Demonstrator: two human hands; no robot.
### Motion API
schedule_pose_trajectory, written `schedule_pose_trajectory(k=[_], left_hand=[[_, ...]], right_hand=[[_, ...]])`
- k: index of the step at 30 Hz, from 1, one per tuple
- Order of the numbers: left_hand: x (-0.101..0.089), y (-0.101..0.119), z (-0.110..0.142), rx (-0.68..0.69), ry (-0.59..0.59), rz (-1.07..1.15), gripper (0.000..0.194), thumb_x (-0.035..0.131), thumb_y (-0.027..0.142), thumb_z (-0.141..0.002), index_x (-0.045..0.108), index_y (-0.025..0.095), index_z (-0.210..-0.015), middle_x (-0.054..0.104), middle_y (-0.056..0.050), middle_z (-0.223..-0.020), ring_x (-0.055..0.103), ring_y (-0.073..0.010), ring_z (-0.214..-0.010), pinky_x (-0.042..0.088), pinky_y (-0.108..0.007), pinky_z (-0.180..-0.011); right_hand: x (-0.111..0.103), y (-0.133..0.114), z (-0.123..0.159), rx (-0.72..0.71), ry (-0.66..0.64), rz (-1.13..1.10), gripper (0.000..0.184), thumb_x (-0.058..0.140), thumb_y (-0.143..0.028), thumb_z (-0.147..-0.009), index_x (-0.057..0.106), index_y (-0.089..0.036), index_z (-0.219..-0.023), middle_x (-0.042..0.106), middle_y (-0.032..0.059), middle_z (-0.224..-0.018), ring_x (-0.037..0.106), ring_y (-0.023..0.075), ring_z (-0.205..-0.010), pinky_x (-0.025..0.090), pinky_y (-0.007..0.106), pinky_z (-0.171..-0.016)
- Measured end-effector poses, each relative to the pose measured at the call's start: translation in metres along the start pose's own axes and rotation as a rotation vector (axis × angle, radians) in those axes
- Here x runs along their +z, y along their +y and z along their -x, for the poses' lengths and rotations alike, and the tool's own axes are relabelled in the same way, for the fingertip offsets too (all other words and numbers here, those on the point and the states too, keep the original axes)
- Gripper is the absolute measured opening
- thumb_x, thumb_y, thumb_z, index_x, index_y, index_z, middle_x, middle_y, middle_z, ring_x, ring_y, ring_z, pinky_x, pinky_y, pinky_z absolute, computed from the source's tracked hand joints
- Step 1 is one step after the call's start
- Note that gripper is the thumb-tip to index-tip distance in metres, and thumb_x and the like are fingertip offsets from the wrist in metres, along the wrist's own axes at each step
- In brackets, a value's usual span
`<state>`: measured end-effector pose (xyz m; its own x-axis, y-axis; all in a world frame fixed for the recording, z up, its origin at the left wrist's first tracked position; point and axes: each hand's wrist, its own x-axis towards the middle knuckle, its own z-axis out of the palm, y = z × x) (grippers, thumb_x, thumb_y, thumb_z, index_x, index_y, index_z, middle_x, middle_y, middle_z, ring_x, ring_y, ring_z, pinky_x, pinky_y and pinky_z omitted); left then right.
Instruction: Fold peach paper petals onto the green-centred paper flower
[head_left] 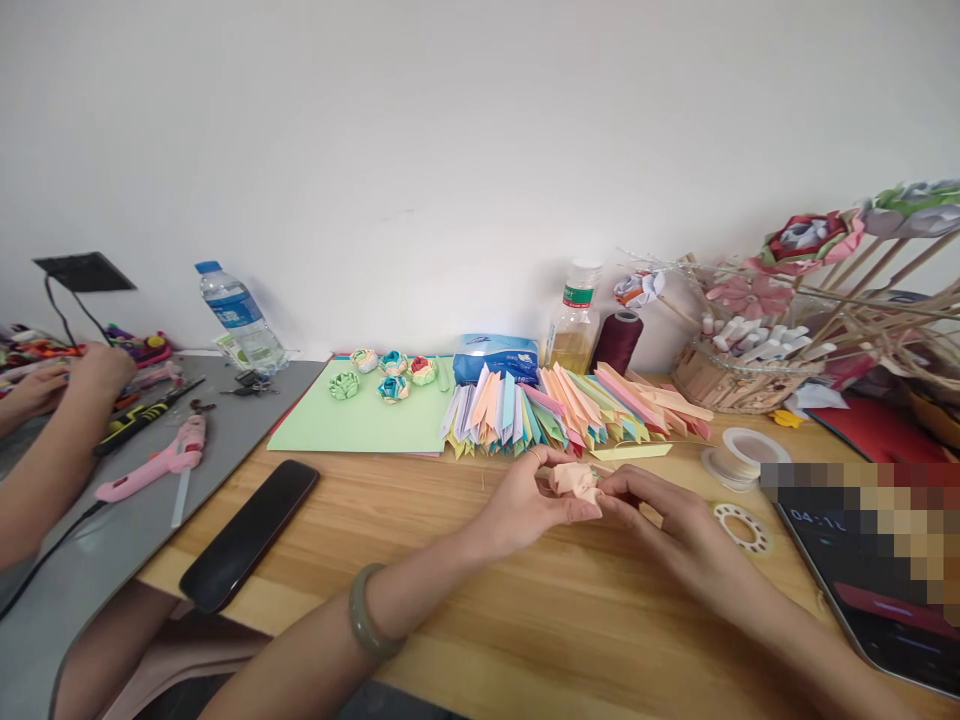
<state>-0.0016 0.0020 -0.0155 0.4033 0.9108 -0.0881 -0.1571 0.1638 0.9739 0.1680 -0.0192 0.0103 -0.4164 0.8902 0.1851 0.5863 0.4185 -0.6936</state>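
A peach folded paper flower [574,482] is pinched between the fingers of my left hand [525,505], above the wooden table. My right hand [660,510] grips the flower's right edge with thumb and fingertips. A little green shows at its upper right side. Just beyond my hands lies a row of folded paper strips [517,410] in several colours. Several finished paper flowers [393,388] rest on a light green paper sheet [352,430] to the left.
Left are a black phone [249,535], a pink glue gun [161,465], a water bottle [240,315] and another person's hands [101,375]. Right stand a spool [742,460], a white ring [742,527], a lit phone [862,590] and a basket [739,385]. Behind are tissues [495,355] and purple thread [616,342].
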Motion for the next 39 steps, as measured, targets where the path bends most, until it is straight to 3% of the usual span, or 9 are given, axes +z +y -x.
schedule_pose_trajectory(k=[15, 19, 24, 31, 39], left_hand=[[0.0007, 0.0035, 0.0018, 0.013, -0.021, -0.094, 0.047, 0.074, 0.028, -0.053, 0.049, 0.015, -0.091, 0.056, -0.002, -0.084, 0.051, -0.011, -0.074, 0.04, -0.025, -0.071], [0.0, 0.0034, 0.0015, 0.015, 0.001, -0.128, 0.048, 0.074, 0.029, -0.052, 0.05, 0.016, -0.091, 0.056, -0.002, -0.086, 0.052, -0.0117, -0.075, 0.041, -0.025, -0.07], [0.0001, 0.0042, 0.0011, 0.013, -0.008, -0.117, 0.049, 0.075, 0.032, -0.05, 0.05, 0.016, -0.09, 0.056, -0.001, -0.083, 0.052, -0.0113, -0.073, 0.04, -0.025, -0.069], [0.0033, 0.0065, 0.0023, -0.012, -0.05, -0.031, 0.05, 0.076, 0.033, -0.048, 0.049, 0.015, -0.086, 0.056, 0.0, -0.078, 0.051, -0.0109, -0.071, 0.039, -0.025, -0.07], [0.0004, 0.0027, 0.0007, 0.01, -0.049, -0.135, 0.051, 0.075, 0.033, -0.049, 0.049, 0.015, -0.09, 0.055, 0.0, -0.077, 0.049, -0.0109, -0.07, 0.038, -0.024, -0.066]], right_hand=[[-0.0018, 0.0048, 0.0006, -0.047, -0.017, 0.036, 0.021, 0.039, -0.03, -0.087, 0.055, -0.019, -0.079, 0.06, 0.004, -0.078, 0.055, 0.017, -0.071, 0.042, 0.027, -0.064], [-0.0067, 0.0011, -0.0014, 0.0, -0.063, -0.038, 0.028, 0.038, -0.033, -0.087, 0.058, -0.018, -0.074, 0.062, 0.0043, -0.077, 0.057, 0.0174, -0.072, 0.043, 0.026, -0.065], [-0.0062, 0.0039, -0.0024, 0.032, -0.034, -0.082, 0.025, 0.044, -0.036, -0.084, 0.061, -0.019, -0.079, 0.064, 0.0042, -0.079, 0.058, 0.018, -0.073, 0.043, 0.026, -0.065], [-0.0009, 0.0062, -0.0017, 0.084, 0.0, -0.043, 0.027, 0.048, -0.042, -0.08, 0.061, -0.019, -0.071, 0.063, 0.0025, -0.068, 0.056, 0.0177, -0.064, 0.041, 0.026, -0.058], [-0.0054, 0.0042, -0.003, 0.084, -0.1, -0.054, 0.029, 0.045, -0.04, -0.082, 0.062, -0.018, -0.074, 0.065, 0.0027, -0.071, 0.056, 0.0174, -0.065, 0.042, 0.024, -0.058]])
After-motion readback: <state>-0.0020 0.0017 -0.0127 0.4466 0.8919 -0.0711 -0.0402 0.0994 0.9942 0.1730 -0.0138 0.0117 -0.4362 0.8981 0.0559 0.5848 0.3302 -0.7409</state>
